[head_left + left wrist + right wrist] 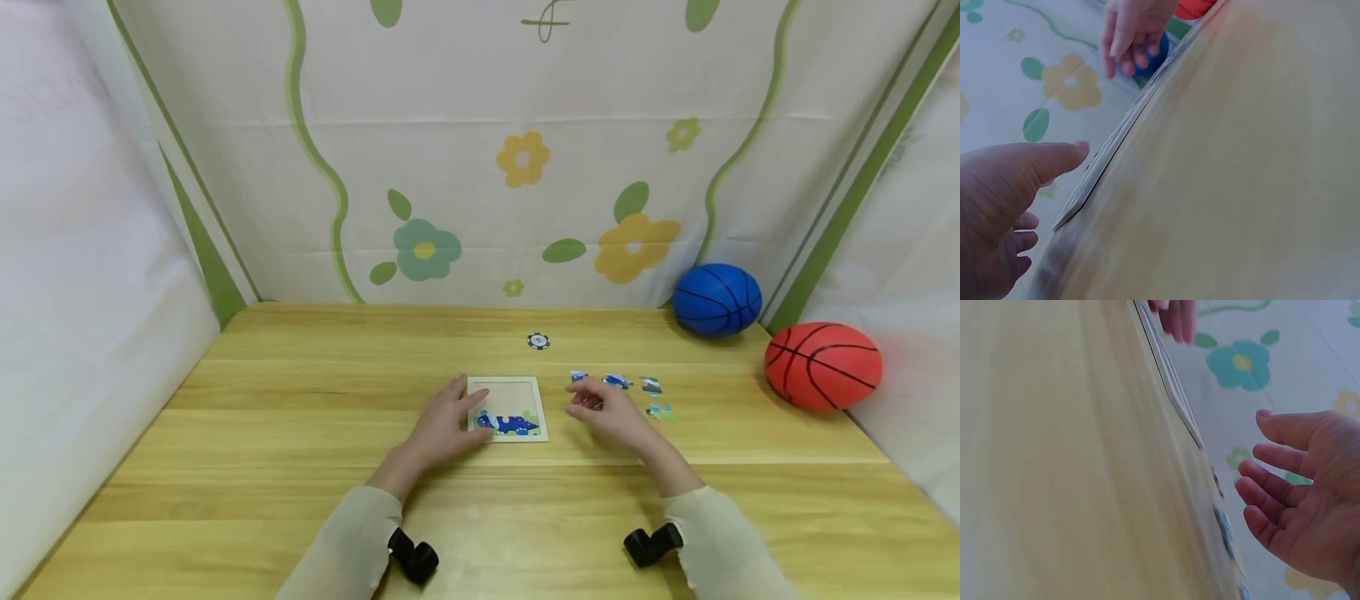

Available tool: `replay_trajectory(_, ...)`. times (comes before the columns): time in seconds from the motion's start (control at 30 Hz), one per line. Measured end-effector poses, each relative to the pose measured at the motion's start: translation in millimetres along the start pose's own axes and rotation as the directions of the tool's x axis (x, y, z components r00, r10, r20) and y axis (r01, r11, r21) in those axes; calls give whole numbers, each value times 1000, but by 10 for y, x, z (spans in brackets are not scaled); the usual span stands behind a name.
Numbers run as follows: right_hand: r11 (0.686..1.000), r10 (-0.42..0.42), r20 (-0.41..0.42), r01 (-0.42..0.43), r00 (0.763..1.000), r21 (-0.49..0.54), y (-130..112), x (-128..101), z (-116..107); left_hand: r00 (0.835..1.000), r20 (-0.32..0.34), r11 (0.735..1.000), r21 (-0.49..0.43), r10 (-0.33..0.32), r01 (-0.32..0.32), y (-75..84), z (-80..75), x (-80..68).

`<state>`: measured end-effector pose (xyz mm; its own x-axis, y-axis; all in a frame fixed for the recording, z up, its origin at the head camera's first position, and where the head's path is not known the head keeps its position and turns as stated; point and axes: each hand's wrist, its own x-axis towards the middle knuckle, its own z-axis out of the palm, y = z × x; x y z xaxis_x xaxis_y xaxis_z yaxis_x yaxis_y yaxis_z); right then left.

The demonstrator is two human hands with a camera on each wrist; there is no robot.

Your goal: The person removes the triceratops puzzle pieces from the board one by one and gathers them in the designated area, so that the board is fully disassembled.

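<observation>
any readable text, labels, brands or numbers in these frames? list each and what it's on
No readable text in any view.
Small round black-and-white disc on the table: its marking is too small to read.
Puzzle board by the left hand and the loose pieces by the right hand: pictures only, no letters visible.
Blue ball, orange ball: only black seam lines.
Backdrop: flowers, no words.

Wooden table; floral backdrop cloth behind; white side drapes.
</observation>
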<state>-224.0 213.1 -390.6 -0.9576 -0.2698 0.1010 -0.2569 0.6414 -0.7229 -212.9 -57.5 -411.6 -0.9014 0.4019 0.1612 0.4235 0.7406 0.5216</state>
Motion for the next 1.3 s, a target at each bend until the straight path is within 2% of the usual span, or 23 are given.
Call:
replay_trajectory(0.13,997,-31,45,28,999,67,-105,-18,202,999,-3,999,-16,45,-45,52,30,-80)
replay_trajectory(0.23,994,-18,55,12,998,106,-134,-23,324,998,3,998,-17,68,-68,67,59,-126)
replay_trajectory(0.4,997,0,36,-3,999,83,-120,-30,447,997,-5,996,-25,80,-81,66,92,-158)
replay_trajectory(0.53,999,-48,18,48,999,11,-100,-55,478,996,0,996,-19,90,-90,56,115,-168)
replay_trajectory(0.73,987,-159,4,159,987,-39,-78,-90,485,996,14,995,39,93,-94,42,149,-171)
replay_trajectory(1.0,994,-72,40,75,997,-77,-121,-49,492,996,36,996,38,79,-80,51,143,-167)
replay_trajectory(1.3,993,-87,16,88,996,-75,-137,-60,512,996,43,996,43,77,-79,58,130,-171)
